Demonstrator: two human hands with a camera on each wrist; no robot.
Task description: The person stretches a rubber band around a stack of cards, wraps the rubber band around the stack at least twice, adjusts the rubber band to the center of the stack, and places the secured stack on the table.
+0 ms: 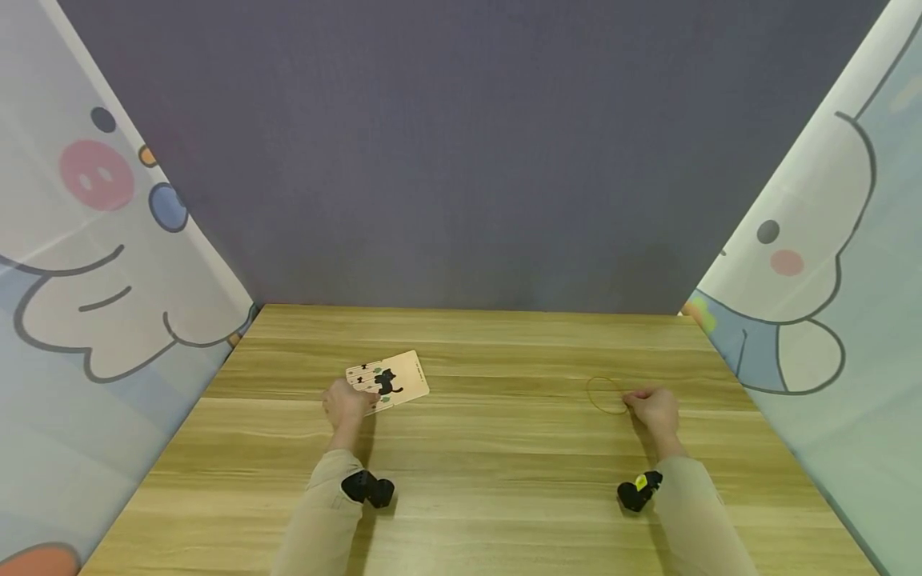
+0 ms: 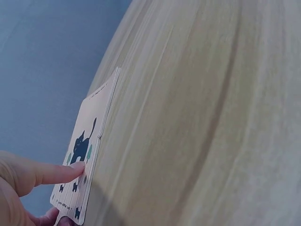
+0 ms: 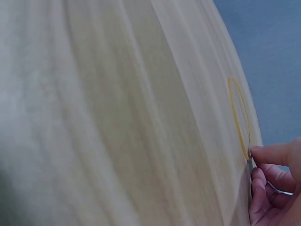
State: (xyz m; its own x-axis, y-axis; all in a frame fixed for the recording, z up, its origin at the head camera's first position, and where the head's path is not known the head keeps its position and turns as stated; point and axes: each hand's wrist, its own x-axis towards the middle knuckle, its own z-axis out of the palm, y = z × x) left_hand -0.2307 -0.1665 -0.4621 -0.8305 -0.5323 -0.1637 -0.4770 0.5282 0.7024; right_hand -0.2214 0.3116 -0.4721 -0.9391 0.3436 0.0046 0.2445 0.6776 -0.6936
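On the left side of the table, a thin stack of cream cards [image 1: 410, 377] with a black cat print lies at a slant. My left hand [image 1: 347, 404] pinches its near left end, the thumb [image 2: 70, 173] on the printed face and other fingertips at the end edge. Layered edges of the cards [image 2: 106, 113] show in the left wrist view. Over on the right, my right hand [image 1: 654, 410] pinches a thin yellow rubber band [image 1: 591, 398] between thumb and fingertips. The band [image 3: 236, 120] forms an open loop stretching away from the fingers along the tabletop.
The wood-grain table [image 1: 490, 456] spans the space between both hands. A dark grey panel [image 1: 468, 160] stands at its back edge. Cartoon-printed curtains [image 1: 94, 264] hang along the two sides. Black wrist cameras [image 1: 368, 488] sit on both sleeves.
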